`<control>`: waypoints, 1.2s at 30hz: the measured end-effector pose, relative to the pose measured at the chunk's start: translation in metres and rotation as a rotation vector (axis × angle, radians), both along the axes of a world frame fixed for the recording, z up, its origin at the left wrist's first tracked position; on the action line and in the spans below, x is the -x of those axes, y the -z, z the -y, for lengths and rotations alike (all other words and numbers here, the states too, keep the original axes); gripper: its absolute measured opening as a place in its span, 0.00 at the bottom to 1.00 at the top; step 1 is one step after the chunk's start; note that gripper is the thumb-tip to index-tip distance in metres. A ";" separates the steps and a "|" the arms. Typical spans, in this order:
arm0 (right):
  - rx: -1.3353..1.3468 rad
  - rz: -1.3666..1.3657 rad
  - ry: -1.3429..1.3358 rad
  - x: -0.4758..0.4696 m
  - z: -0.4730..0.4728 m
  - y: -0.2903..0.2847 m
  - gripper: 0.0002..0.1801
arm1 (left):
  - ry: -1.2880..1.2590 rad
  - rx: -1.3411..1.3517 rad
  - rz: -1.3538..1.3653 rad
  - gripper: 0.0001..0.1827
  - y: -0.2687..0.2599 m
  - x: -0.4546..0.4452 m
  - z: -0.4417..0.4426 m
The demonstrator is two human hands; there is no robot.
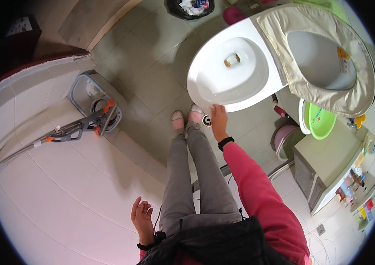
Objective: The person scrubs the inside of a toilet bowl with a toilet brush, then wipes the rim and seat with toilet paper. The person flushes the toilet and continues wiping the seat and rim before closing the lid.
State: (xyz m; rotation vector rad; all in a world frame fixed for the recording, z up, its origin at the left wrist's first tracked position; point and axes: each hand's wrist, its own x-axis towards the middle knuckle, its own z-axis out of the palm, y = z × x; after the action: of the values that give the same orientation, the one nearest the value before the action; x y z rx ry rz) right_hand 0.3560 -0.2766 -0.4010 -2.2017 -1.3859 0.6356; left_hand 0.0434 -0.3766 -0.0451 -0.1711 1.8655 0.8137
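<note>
In the head view my right hand point(219, 122) reaches down at the near rim of a white toilet bowl point(204, 59); its fingertips are at or close to the rim, and contact cannot be told. It shows nothing plainly held. The toilet seat with a cream fabric cover point(273, 25) stands raised at the right. Brownish matter point(232, 61) lies at the bottom of the bowl. My left hand point(142, 218) hangs near my left hip with loosely curled fingers, holding nothing visible.
A floor drain point(207, 120) lies beside my slippers. A mop point(84, 127) leans at the left. Green point(321, 122) and pink point(285, 139) basins are near a cabinet point(329, 149) at the right. A black-lined trash bin point(190, 15) stands beyond the floor tiles.
</note>
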 end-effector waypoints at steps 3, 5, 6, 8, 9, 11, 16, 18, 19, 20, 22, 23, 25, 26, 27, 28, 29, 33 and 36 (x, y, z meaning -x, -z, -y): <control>-0.091 -0.041 -0.337 0.019 -0.034 -0.002 0.10 | -0.048 0.003 0.001 0.17 0.002 -0.005 0.005; -0.122 -0.055 -0.552 0.019 -0.058 -0.003 0.11 | -0.061 -0.009 0.010 0.17 0.000 -0.007 0.011; -0.118 -0.070 -0.660 0.018 -0.067 -0.004 0.11 | -0.080 0.018 -0.003 0.17 -0.001 -0.008 0.014; -0.032 -0.070 -0.858 0.012 -0.091 -0.001 0.11 | -0.129 0.025 -0.015 0.17 0.002 -0.010 0.019; 0.015 -0.070 -0.952 0.007 -0.102 0.000 0.11 | -0.144 0.031 -0.017 0.17 0.003 -0.011 0.021; -0.089 0.020 -0.889 0.000 -0.135 0.006 0.10 | -0.177 0.033 -0.021 0.17 0.006 -0.013 0.023; -0.144 0.195 -0.723 -0.033 -0.256 0.007 0.07 | -0.194 0.014 -0.042 0.18 0.015 -0.016 0.019; -0.263 0.188 -0.404 -0.046 -0.291 0.005 0.07 | -0.196 0.022 -0.045 0.18 0.016 -0.018 0.018; -0.243 0.139 -0.253 -0.046 -0.295 0.006 0.08 | -0.200 0.023 -0.041 0.18 0.019 -0.019 0.016; -0.181 0.114 -0.324 -0.045 -0.289 0.006 0.08 | -0.206 0.027 -0.038 0.18 0.018 -0.020 0.015; -0.207 0.069 -0.459 -0.029 -0.253 0.009 0.08 | -0.206 0.035 -0.018 0.18 0.019 -0.022 0.011; -0.205 0.060 -0.506 -0.016 -0.227 0.012 0.08 | -0.203 0.037 -0.011 0.18 0.019 -0.023 0.009; -0.030 -0.122 -0.573 0.005 -0.168 0.012 0.09 | -0.191 0.016 0.001 0.18 0.019 -0.023 0.003; -0.049 -0.160 -0.690 0.010 -0.145 0.010 0.09 | -0.184 0.002 0.009 0.18 0.018 -0.023 -0.001; -0.025 -0.132 -0.755 0.018 -0.127 0.009 0.09 | -0.182 0.016 -0.002 0.18 0.017 -0.022 -0.004; -0.033 -0.147 -0.820 0.021 -0.115 0.008 0.10 | -0.181 0.024 -0.009 0.17 0.017 -0.021 -0.008; -0.017 -0.153 -0.858 0.022 -0.111 0.006 0.10 | -0.179 0.026 -0.017 0.17 0.017 -0.020 -0.011; 0.118 -0.190 -0.718 0.002 -0.159 0.010 0.09 | -0.153 0.041 -0.029 0.17 0.015 -0.017 -0.020; 0.044 -0.482 -0.365 -0.022 -0.207 0.013 0.07 | -0.139 0.043 -0.021 0.17 0.016 -0.016 -0.024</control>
State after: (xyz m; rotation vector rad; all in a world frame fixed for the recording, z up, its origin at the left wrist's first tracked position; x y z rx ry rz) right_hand 0.3776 -0.0694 -0.4139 -1.6711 -1.5155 1.2403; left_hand 0.0598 -0.3523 -0.0615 -0.3232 1.9074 0.8736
